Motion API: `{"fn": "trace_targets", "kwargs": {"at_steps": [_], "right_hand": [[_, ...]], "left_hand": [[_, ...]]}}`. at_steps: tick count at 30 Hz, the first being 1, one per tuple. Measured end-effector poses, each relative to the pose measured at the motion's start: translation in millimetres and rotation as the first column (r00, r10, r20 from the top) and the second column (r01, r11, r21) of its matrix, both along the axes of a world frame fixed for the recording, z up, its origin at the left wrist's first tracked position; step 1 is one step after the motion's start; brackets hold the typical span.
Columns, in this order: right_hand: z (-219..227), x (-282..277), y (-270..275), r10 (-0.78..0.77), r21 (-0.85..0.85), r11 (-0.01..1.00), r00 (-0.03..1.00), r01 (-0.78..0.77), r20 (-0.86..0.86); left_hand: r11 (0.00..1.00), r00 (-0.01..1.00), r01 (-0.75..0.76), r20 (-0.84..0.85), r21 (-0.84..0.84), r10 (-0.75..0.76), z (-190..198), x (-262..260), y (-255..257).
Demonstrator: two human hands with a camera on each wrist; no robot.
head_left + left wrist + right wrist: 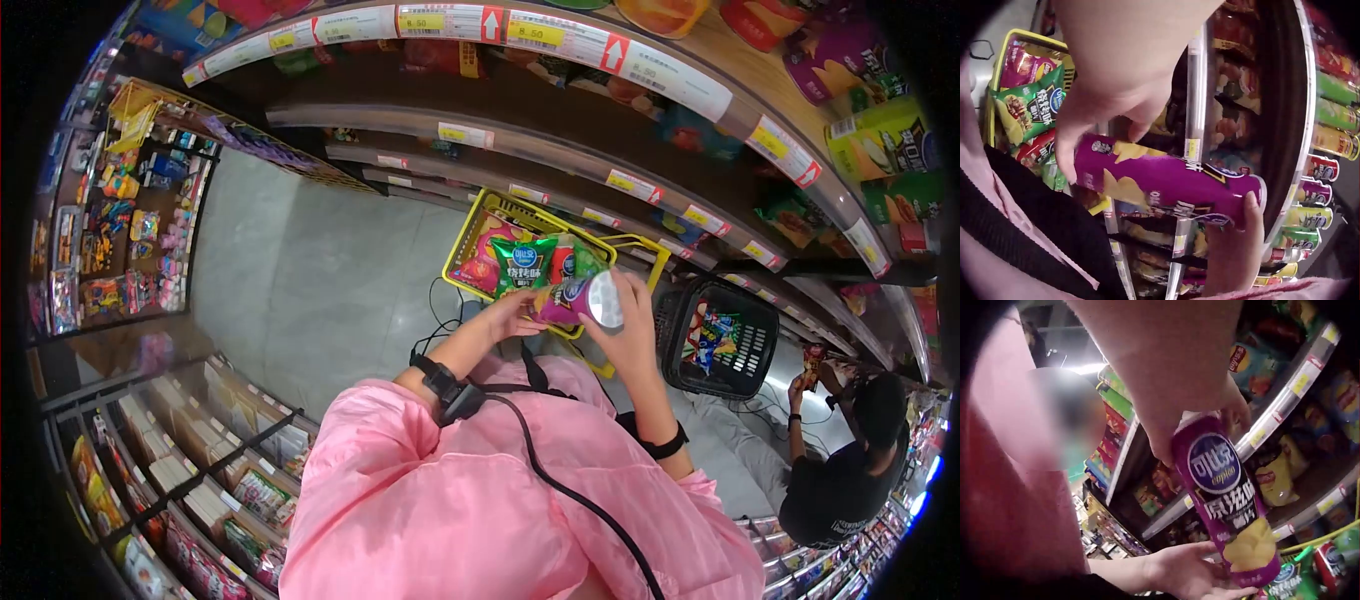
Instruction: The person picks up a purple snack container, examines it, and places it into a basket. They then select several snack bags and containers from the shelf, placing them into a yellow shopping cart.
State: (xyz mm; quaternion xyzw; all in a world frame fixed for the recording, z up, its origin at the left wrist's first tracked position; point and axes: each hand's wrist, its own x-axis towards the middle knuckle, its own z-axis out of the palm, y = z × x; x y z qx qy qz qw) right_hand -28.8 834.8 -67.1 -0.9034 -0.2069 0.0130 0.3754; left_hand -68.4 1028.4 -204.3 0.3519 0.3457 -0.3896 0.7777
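A purple chip canister (1225, 487) with a white lid end (604, 299) is held tilted between both hands, over the yellow shopping basket in the head view. My right hand (632, 325) grips it near the lid. The left hand (512, 318) holds the bottom end, with thumb and fingers to either side of it in the left wrist view. Potato chips and a blue oval logo show on the canister's printed side. Inside the yellow basket (452, 262) lie a green chip bag (523, 265), a pink bag (490, 245) and a red package (562, 264).
Shelves with price strips (570, 40) curve along the front and right, stocked with chip bags and canisters (1314, 192). A black basket (765, 345) with snacks stands right of the yellow one. Another person (850, 480) in black crouches at the right. Grey floor (300, 260) lies left.
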Motion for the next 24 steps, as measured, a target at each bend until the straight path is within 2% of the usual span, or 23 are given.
{"fn": "trace_targets", "kwargs": {"at_steps": [1,4,5,8,9,12,15,18,20,22,24], "right_hand": [[-11,1,-2,0.006,-0.077,0.997,1.000,-0.005,0.015],[-31,-5,-4,-0.048,-0.180,0.984,0.974,0.008,-0.221],[-43,-9,-3,-0.038,-0.171,0.985,0.985,0.009,-0.169],[-77,-27,4,-0.222,-0.154,0.972,0.911,0.178,-0.346],[-100,-37,3,-0.267,-0.152,0.961,0.917,0.231,-0.296],[-119,-46,26,-0.478,-0.096,0.848,0.673,0.522,-0.564],[-136,-30,40,-0.515,-0.137,0.735,0.415,0.664,-0.750],[-170,-1,56,-0.450,-0.005,0.687,0.420,0.726,-0.788],[-228,23,58,-0.511,-0.043,0.752,0.541,0.658,-0.668],[-252,50,65,-0.548,-0.119,0.788,0.601,0.604,-0.582],[-258,75,84,-0.578,-0.220,0.798,0.608,0.561,-0.544]], "left_hand": [[0.998,0.999,-0.019,-0.046,0.067,0.022,-10,-1,7],[0.982,0.988,-0.098,-0.099,0.164,0.115,-47,-6,33],[0.981,0.988,-0.090,-0.107,0.172,0.110,-51,-5,42],[0.978,0.993,-0.044,-0.102,0.202,0.065,-60,0,65],[0.977,0.996,-0.012,-0.084,0.215,0.031,-61,2,71],[0.969,1.000,0.000,0.027,0.249,-0.007,-69,6,88],[0.956,0.993,-0.061,0.113,0.288,0.030,-75,14,105],[0.953,0.992,-0.063,0.119,0.296,0.029,-63,19,123],[0.956,0.993,-0.052,0.114,0.287,0.020,-57,14,139],[0.958,0.994,-0.052,0.111,0.283,0.021,-55,4,154],[0.955,0.994,-0.067,0.098,0.289,0.040,-51,-9,167]]}}
